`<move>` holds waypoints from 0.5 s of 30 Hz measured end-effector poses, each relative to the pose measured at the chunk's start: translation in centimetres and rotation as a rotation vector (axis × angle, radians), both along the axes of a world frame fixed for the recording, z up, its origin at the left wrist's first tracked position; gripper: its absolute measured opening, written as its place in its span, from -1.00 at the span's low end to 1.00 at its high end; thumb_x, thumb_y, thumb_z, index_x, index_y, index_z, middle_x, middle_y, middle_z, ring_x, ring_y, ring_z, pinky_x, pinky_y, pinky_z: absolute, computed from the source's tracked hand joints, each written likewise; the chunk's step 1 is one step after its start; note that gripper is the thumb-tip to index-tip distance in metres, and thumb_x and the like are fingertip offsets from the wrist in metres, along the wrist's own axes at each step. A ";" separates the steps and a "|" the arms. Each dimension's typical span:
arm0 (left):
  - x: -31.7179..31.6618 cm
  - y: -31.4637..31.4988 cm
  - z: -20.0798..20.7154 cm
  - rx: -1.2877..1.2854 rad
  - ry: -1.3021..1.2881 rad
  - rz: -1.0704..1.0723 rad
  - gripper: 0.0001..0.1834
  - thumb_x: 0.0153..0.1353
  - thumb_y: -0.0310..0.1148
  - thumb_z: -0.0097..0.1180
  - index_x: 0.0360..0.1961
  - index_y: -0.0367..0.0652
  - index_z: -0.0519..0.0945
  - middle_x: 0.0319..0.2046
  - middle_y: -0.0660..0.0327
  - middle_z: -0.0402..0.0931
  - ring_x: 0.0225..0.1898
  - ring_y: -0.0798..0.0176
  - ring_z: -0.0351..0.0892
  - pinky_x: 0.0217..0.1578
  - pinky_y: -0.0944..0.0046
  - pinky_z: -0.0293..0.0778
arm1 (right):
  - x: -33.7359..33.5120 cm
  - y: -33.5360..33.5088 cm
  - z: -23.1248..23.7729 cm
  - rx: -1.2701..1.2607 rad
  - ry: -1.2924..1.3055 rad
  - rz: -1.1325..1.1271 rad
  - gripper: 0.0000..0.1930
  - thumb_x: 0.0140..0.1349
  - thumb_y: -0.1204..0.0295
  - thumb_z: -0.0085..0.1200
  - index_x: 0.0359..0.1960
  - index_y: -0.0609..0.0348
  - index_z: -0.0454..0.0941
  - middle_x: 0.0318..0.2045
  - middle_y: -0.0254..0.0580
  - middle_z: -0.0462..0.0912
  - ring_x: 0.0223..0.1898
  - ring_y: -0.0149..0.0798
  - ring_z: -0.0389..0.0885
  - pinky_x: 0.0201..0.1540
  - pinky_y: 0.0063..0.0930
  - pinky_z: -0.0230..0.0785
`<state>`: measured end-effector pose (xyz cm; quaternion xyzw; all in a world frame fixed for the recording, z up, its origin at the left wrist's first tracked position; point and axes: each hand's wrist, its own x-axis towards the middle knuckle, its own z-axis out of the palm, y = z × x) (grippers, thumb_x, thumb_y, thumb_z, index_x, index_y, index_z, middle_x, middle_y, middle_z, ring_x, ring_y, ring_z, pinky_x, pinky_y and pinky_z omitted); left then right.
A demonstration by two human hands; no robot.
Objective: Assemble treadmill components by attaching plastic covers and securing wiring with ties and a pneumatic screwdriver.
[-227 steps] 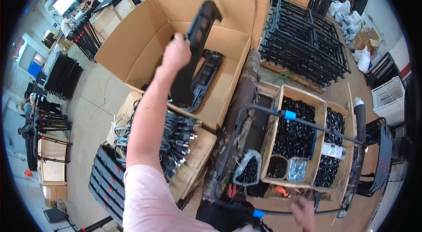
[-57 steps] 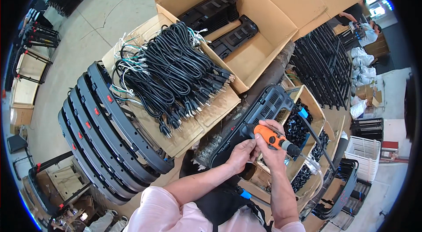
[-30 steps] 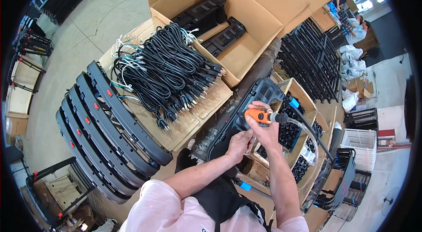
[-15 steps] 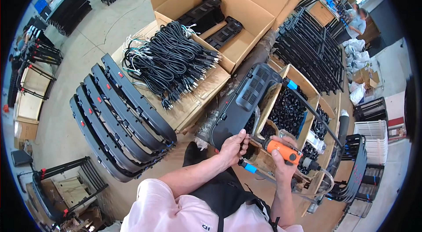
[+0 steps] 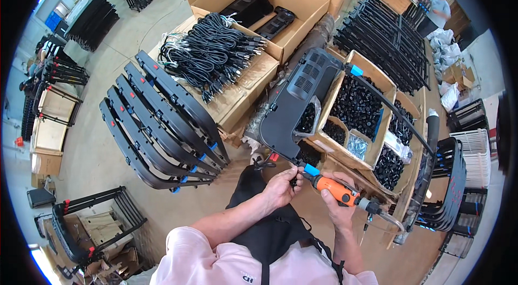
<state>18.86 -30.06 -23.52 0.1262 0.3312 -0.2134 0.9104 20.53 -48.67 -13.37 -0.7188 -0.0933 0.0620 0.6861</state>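
Note:
My right hand [image 5: 340, 207] is wrapped round an orange power screwdriver [image 5: 337, 190] with a hose at its rear end. The tool's tip points left, toward my left hand [image 5: 281, 188]. The fingers of that hand are closed on small black parts [image 5: 293, 181], too small to tell their kind. Just beyond both hands lies a black plastic housing [image 5: 286, 117] with vent slots, attached to a dark tubular frame [image 5: 394, 107]. A blue sleeve [image 5: 311, 169] on the frame sits right by the tool's tip, and a red piece [image 5: 274, 157] is beside it.
Wooden bins [image 5: 345, 158] of small black parts stand at the right. Left of me, several curved black frames [image 5: 162, 123] stand in a row. Bundled black cables [image 5: 216, 53] lie on cardboard before a large open carton [image 5: 302, 9]. People [image 5: 436, 12] work far right.
Both hands have come nearer to me, the screwdriver with them, off the housing's near edge. My left fingers now hold small black parts. The view has shifted a little.

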 end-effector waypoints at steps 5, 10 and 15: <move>-0.8 -0.4 -0.1 -0.001 -0.022 -0.044 -0.65 0.63 -0.07 -0.07 -0.06 -0.13 0.58 -0.35 0.33 0.51 -0.35 0.36 0.47 -0.35 0.35 0.41 | -0.2 0.4 0.2 0.009 0.054 -0.025 -0.44 0.23 0.55 0.34 0.25 0.26 0.42 0.10 0.05 0.69 0.14 -0.14 0.67 0.30 -0.16 0.49; -0.6 0.6 0.0 0.121 0.008 -0.157 -0.63 0.67 -0.09 -0.18 -0.08 -0.14 0.54 -0.31 0.29 0.54 -0.32 0.29 0.50 -0.30 0.29 0.43 | 1.2 2.1 -1.0 -0.031 0.004 -0.021 -0.47 0.26 0.66 0.29 0.26 0.26 0.41 0.16 0.05 0.66 0.19 -0.18 0.64 0.33 -0.23 0.47; -0.8 2.9 -1.1 0.238 0.015 -0.197 -0.65 0.69 -0.18 -0.29 -0.02 -0.16 0.50 -0.24 0.18 0.61 -0.31 0.24 0.58 -0.33 0.23 0.47 | 2.8 3.8 -1.7 -0.091 0.049 0.007 -0.48 0.27 0.68 0.27 0.26 0.27 0.42 0.16 0.04 0.65 0.20 -0.20 0.63 0.33 -0.25 0.47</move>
